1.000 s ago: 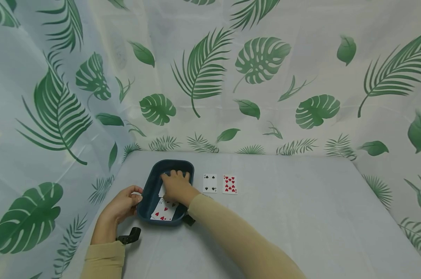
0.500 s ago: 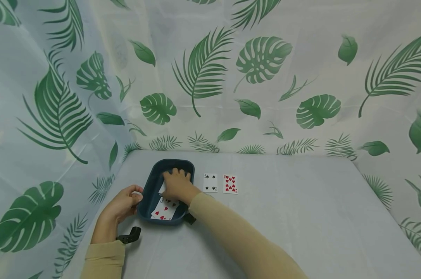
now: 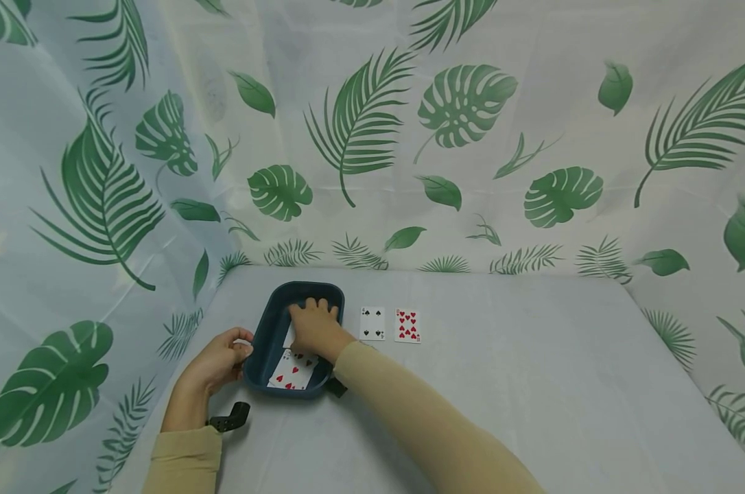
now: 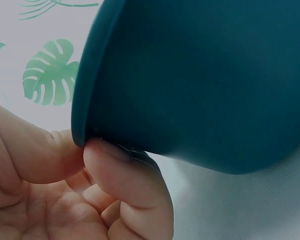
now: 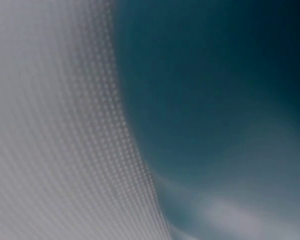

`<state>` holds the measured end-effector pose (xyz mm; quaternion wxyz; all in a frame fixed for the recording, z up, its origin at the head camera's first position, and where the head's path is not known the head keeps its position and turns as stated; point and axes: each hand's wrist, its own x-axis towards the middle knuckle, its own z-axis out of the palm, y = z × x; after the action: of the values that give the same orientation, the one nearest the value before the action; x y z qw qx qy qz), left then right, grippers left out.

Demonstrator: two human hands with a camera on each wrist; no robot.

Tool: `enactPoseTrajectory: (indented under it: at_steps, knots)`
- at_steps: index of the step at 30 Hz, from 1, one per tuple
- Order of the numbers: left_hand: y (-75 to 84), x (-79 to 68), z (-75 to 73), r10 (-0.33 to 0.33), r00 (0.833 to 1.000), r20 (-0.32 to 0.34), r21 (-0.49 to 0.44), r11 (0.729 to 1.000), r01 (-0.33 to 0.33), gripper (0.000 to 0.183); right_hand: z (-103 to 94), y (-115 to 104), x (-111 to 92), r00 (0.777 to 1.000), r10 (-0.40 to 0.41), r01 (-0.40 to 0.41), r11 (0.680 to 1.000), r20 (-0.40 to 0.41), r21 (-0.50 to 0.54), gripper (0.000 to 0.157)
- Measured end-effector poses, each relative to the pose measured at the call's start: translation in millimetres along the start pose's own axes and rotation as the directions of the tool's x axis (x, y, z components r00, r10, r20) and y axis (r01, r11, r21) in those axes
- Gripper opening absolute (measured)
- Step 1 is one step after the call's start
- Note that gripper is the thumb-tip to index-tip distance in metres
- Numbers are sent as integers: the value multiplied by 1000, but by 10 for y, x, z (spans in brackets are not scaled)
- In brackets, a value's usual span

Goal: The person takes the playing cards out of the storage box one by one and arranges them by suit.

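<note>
A deep dark blue tub [image 3: 261, 357] with rounded corners sits at the left of the table. My left hand [image 3: 215, 361] pinches its left rim between thumb and forefinger, seen closely in the left wrist view on the tub [image 4: 205, 85]. Inside the tub my right hand [image 3: 317, 331] reaches down among playing cards; its fingertips are hidden, and I cannot tell whether they grip a card. Heart cards [image 3: 293, 372] lie overlapped at the tub's near end, and a white card edge [image 3: 289, 336] shows beside the right thumb. Only the tub's outer wall [image 5: 190, 110] shows in the right wrist view.
To the right of the tub, a four of spades [image 3: 372, 323] and a red heart card [image 3: 407, 325] lie face up side by side on the white table [image 3: 502, 384]. Leaf-printed cloth [image 3: 471, 206] hangs behind and at both sides.
The right hand has shifted very slightly to the right within the tub, and the cards near it have moved a little. The left hand keeps its hold on the rim.
</note>
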<state>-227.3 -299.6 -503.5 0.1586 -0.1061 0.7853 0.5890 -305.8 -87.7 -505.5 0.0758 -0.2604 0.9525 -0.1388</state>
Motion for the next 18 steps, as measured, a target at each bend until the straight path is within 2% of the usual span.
enactPoseTrajectory:
  at_steps: [7, 18]
  knots:
    - [-1, -5, 4, 1, 1000, -3, 1, 1000, -1, 22, 13, 4, 21, 1000, 13, -13, 1000, 16, 3, 84]
    - [-1, -11, 13, -5, 1000, -6, -7, 1000, 5, 20, 58, 15, 41, 999, 31, -31, 999, -14, -8, 80]
